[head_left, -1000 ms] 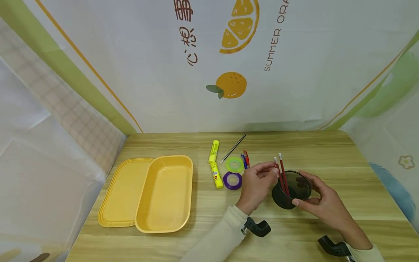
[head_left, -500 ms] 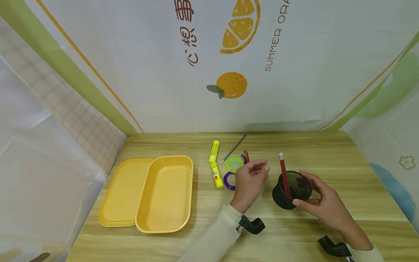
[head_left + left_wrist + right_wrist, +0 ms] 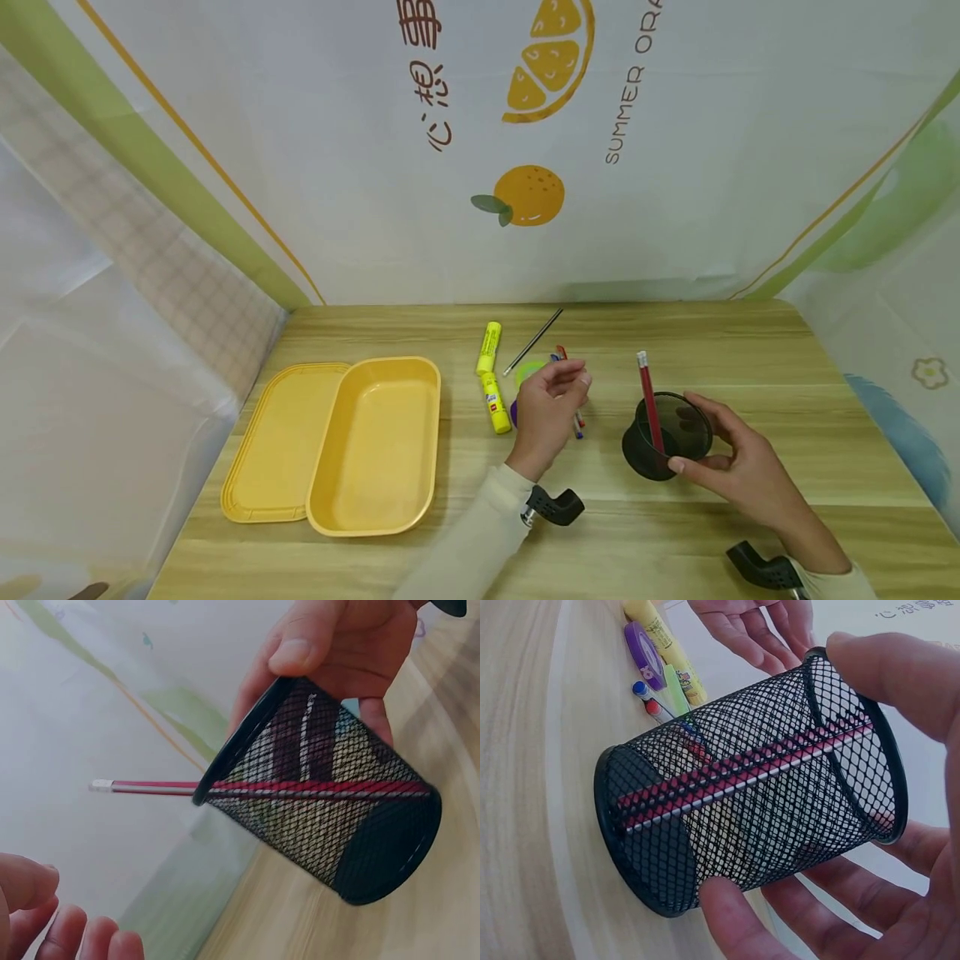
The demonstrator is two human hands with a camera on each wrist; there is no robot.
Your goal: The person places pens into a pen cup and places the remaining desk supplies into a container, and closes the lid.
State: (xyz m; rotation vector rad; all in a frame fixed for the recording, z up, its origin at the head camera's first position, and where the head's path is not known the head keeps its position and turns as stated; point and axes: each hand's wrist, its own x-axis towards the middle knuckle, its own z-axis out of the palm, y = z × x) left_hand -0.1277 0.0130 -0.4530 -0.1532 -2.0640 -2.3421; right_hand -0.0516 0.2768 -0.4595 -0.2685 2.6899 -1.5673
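Observation:
My right hand [image 3: 750,467] grips a black mesh pen holder [image 3: 645,454] by its rim and side, tilted over the table. Red pencils with white eraser ends [image 3: 648,392] lean side by side inside it; their lengths show through the mesh in the right wrist view. My left hand [image 3: 546,417] holds nothing, its fingers loosely bent, to the left of the pen holder. It hovers over the pens [image 3: 579,429] with red and blue ends and overlaps the green tape roll [image 3: 528,370]. The purple tape roll [image 3: 640,654] is mostly hidden behind this hand in the head view.
Two yellow glue sticks [image 3: 489,348] lie left of the tapes, with a dark pencil [image 3: 533,342] behind. Farther left, a yellow tray [image 3: 375,442] rests on the edge of its yellow lid [image 3: 281,450]. A printed cloth [image 3: 675,233] rises at the table's back edge.
My left hand has let go of a red pencil in the pen holder and moved left, over the pens and tape rolls. The right hand and pen holder have stayed in place.

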